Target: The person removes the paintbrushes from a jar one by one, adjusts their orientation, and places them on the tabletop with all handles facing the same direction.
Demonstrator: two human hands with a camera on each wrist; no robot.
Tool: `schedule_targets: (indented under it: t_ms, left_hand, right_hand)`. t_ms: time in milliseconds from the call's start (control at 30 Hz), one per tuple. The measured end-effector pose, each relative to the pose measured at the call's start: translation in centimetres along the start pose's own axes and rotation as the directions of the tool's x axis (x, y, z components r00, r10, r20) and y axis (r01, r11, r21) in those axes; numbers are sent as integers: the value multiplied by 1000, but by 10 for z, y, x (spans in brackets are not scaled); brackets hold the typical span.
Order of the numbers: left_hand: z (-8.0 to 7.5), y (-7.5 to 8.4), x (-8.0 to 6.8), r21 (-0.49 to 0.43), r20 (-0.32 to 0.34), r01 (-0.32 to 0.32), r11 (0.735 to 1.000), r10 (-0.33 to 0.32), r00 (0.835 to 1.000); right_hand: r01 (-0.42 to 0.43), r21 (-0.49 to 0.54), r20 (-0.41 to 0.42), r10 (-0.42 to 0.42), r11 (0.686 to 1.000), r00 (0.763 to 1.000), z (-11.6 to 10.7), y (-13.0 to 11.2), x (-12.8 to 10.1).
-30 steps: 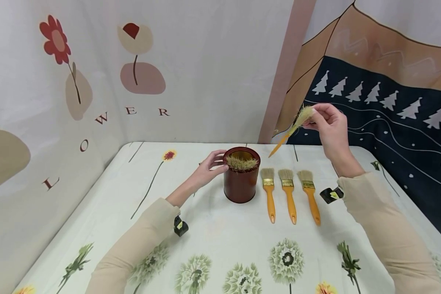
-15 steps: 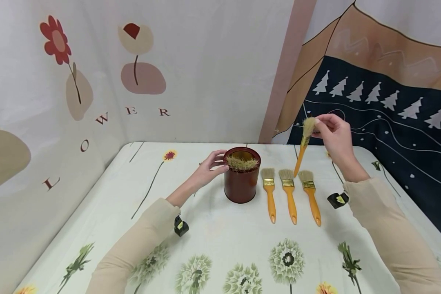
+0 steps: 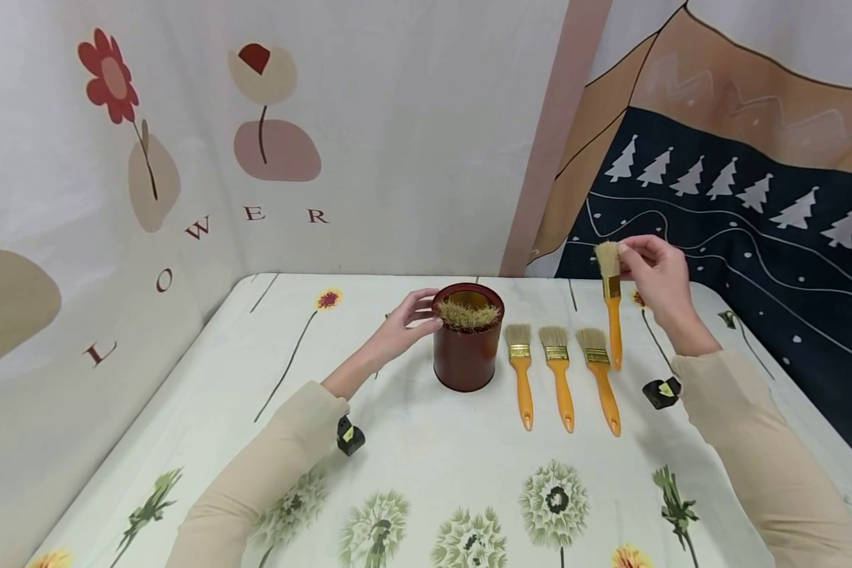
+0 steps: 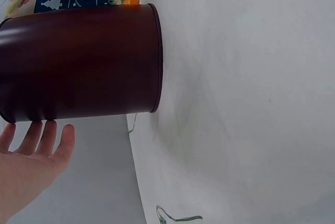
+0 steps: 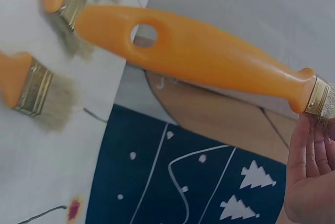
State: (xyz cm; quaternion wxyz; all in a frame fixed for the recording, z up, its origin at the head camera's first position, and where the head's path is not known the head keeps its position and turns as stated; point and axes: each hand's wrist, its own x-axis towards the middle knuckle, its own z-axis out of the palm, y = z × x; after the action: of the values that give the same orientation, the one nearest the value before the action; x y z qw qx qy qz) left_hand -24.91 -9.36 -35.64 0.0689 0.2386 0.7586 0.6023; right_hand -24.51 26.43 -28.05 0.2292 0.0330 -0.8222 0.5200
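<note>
My left hand (image 3: 403,323) rests against the left side of a dark red can (image 3: 465,359), its fingertips touching the wall near the rim. The wrist view shows those fingers (image 4: 47,140) fairly straight. Straw-coloured, grass-like fibre (image 3: 466,315) fills the front of the can's mouth; what lies deeper is hidden. My right hand (image 3: 656,272) pinches a paintbrush (image 3: 613,315) by its pale bristles, the orange handle (image 5: 199,51) hanging down over the table. Loose fibres cling around its gold ferrule (image 5: 319,98).
Beside the can, three paintbrushes lie in a row, bristles away from me: a left one (image 3: 521,379), a middle one (image 3: 558,379) and a right one (image 3: 599,379). A flower-printed cloth (image 3: 426,434) covers the table. Printed curtains (image 3: 397,142) stand behind it.
My right hand has moved right and down with the paintbrush. The brush has swung from slanting left to nearly upright, its handle end down. The left hand and can stay put.
</note>
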Motion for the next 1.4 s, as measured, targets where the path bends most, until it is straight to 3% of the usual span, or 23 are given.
schedule_targets:
  t_ms: [367,467,567,633,733,867,1400]
  left_hand:
    - [0,1,0,-3,8,0,1000,0,1000]
    - [0,11,-4,-8,18,2,1000,-2,1000]
    - [1,18,-7,-11,24,5,1000,-5,1000]
    - [1,14,-5,-13,20,16,1000,-16,1000]
    - [-1,4,-2,-12,14,12,1000,-12,1000]
    - [-1,-2,1,-12,2,6,1000,-6,1000]
    - [0,-2,1,-6,-8,12,1000,-12,1000]
  right_hand:
    - [-113,-74,12,115,991,993,-9,27,0]
    - [-143,-16,14,143,990,990,-15,84,23]
    - [-149,-12,0,149,989,989,-20,168,57]
    - [-150,-28,-20,150,988,989,-21,216,73]
    - [-146,-113,-33,143,983,989,-21,244,77]
    - [-168,-134,-13,168,977,986,-22,244,66]
    - [-240,-295,66,271,925,960,-22,222,29]
